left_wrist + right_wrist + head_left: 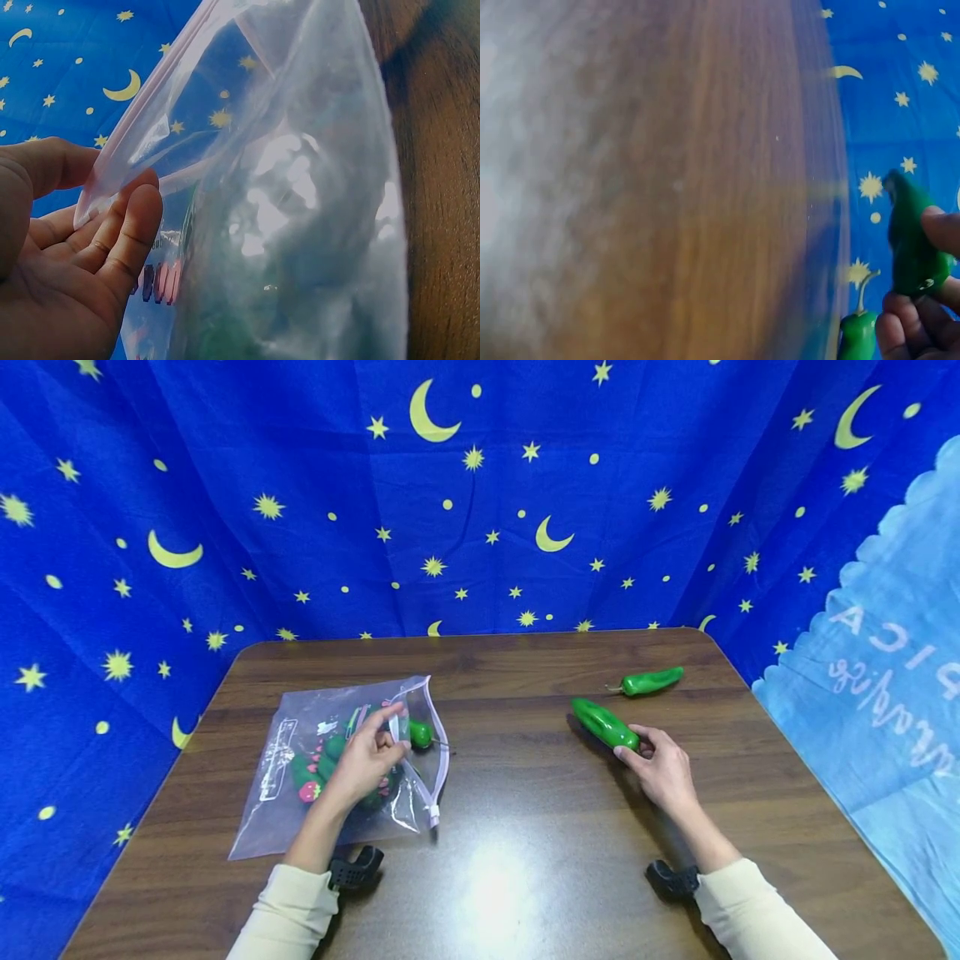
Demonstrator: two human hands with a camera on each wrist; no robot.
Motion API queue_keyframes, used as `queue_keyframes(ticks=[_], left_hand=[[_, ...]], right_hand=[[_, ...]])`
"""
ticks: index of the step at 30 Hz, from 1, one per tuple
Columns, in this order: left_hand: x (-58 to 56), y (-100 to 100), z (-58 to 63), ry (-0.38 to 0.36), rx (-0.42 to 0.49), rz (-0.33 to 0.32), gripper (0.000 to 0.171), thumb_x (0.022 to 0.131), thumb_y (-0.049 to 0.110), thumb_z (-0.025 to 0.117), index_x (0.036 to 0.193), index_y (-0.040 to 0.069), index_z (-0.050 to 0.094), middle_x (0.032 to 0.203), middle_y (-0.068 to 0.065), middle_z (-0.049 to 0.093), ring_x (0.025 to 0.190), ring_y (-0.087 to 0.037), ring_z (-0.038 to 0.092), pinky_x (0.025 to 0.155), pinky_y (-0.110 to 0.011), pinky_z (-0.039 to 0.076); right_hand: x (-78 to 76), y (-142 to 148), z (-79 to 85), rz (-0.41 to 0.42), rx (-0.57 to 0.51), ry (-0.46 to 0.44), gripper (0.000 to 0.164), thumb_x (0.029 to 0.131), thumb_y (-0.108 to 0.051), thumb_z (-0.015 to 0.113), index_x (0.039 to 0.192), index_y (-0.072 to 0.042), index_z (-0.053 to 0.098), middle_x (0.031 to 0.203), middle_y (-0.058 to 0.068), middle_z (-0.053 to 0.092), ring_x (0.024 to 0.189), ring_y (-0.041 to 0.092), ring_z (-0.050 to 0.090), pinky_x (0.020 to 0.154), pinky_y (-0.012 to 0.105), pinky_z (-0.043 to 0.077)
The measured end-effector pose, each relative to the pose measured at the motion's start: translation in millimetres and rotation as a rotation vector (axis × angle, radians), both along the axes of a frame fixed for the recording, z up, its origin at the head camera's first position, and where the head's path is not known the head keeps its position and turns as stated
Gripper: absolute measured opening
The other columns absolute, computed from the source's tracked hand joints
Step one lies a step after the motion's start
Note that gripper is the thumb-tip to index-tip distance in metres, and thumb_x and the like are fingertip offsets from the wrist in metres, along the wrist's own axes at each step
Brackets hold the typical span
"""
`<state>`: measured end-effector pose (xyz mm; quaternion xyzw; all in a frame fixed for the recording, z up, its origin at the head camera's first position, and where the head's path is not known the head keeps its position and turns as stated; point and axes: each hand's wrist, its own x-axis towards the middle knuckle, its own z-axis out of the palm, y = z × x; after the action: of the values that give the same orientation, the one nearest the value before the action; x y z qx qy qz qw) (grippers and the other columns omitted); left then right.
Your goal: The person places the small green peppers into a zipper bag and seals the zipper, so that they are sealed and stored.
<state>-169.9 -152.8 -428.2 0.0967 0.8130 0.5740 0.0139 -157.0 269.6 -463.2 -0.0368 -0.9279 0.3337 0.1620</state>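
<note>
My left hand (366,767) pinches the upper layer at the mouth of a clear zip bag (258,831) and lifts it. The pinkish zip edge (142,124) lies between thumb and fingers in the left wrist view. Dark green shapes with pink strawberry designs show through the plastic. One green pepper (420,734) lies at the raised mouth, its stem pointing right. My right hand (663,768) holds a larger green pepper (602,722) by one end, thumb against fingers, its tip pointing up and left. The right wrist view shows this held pepper (913,240) at the right edge.
Another green pepper (654,681) lies on the wooden table (510,777) beyond my right hand, near the back right. A blue curtain (480,577) with moons and stars hangs behind the table. Light blue cloth (892,693) with lettering hangs at the right.
</note>
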Motion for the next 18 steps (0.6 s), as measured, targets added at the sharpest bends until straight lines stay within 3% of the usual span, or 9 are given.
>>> queue_keyframes(ticks=[5,7,14,18], left_hand=[[-0.7,0.0,-1.1,0.007,0.004,-0.005,0.062,0.085,0.000,0.059,0.143,0.005,0.035,0.067,-0.002,0.051,0.046,-0.004,0.041,0.035,-0.024,0.039],[-0.7,0.4,-1.6,0.007,0.004,-0.005,0.062,0.085,0.000,0.059,0.143,0.005,0.035,0.066,-0.001,0.051,0.046,-0.005,0.042,0.034,-0.024,0.039],[0.9,1.2,-0.8,-0.014,0.002,-0.003,0.062,0.086,0.000,0.059,0.143,0.006,0.035,0.067,-0.003,0.051,0.044,-0.007,0.042,0.034,-0.026,0.039],[1.0,1.5,0.3,-0.019,0.005,-0.004,0.063,0.086,0.001,0.058,0.144,0.007,0.034,0.068,-0.003,0.051,0.044,-0.009,0.042,0.034,-0.028,0.040]], right_hand=[[-0.7,-12.8,5.6,0.038,-0.059,0.020,0.044,0.080,-0.018,0.074,0.119,-0.003,0.062,0.098,0.018,0.068,0.088,0.026,0.065,0.071,0.010,0.048],[-1.1,-18.8,7.3,0.065,-0.071,0.031,0.043,0.079,-0.016,0.075,0.118,-0.003,0.062,0.099,0.017,0.068,0.088,0.026,0.065,0.070,0.009,0.049],[-2.5,-40.2,10.8,0.180,-0.125,0.043,0.042,0.079,-0.011,0.074,0.118,0.000,0.062,0.102,0.018,0.065,0.091,0.028,0.065,0.078,0.034,0.058],[-2.0,-52.9,12.4,0.232,-0.132,0.036,0.043,0.078,-0.011,0.075,0.118,-0.001,0.062,0.102,0.016,0.064,0.091,0.026,0.065,0.079,0.034,0.058]])
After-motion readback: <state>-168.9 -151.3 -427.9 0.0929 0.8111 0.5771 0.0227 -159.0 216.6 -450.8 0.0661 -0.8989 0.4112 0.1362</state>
